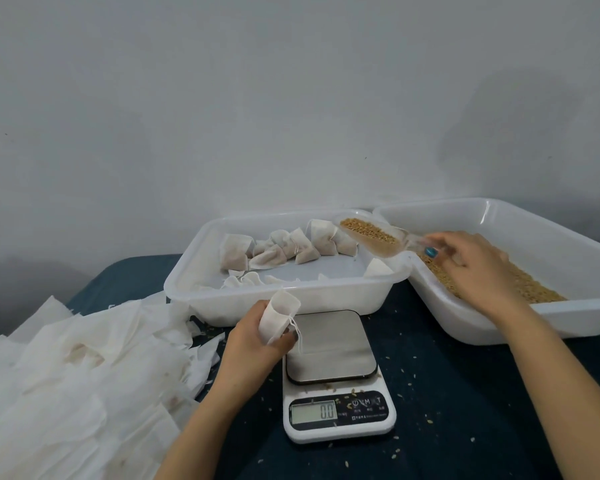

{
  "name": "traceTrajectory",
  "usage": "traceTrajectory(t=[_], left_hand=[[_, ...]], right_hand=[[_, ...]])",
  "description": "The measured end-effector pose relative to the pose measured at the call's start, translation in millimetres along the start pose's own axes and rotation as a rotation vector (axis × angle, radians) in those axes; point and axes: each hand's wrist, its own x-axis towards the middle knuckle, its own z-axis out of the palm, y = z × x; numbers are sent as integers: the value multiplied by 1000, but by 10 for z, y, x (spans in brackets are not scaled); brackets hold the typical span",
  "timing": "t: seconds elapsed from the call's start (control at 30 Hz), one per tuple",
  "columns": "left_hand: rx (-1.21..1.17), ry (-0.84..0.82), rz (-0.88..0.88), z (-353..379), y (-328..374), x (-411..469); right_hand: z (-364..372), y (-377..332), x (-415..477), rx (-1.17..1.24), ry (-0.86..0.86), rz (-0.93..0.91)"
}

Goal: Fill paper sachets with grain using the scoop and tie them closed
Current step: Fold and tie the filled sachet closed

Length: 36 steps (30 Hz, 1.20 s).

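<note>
While gripping the handle of the clear scoop (394, 249) in the right hand (475, 268), fingers curled round it, holds its bowl heaped with golden grain (364, 230) above the touching rims of two white tubs. Clasps in the left hand (257, 336) an empty paper sachet (279, 315), mouth open and upward, drawstring dangling, just beside the far left corner of the scale's steel platter. Has in the left tub (187, 285) a row of filled, tied sachets (291, 249) along the far side and a few flat ones by the near wall; has in the right tub (575, 317) a bed of loose grain, directly under the right hand. Reads 0.0 on the display of the white scale (338, 424); cannot make out the blurred button marks and small print beside it. Shows a heap of flat sachets (84, 368) at the left of the dark blue worktop (465, 393), stray kernels scattered about.
</note>
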Motion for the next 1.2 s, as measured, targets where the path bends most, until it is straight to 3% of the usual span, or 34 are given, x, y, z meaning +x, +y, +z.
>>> traceTrajectory(t=[0.13,0.23,0.63,1.2], left_hand=[[20,-8,-24,-13,-14,6],[43,0,-43,-22,-33,10],[254,-10,31,-16,28,-15],[200,-148,86,48,89,-80]], right_hand=[[-15,-164,-95,198,-89,-172],[6,-248,-133,207,-137,-275],[-103,-439,-151,19,-145,-543],[-298,-706,-124,-197,-32,-778]])
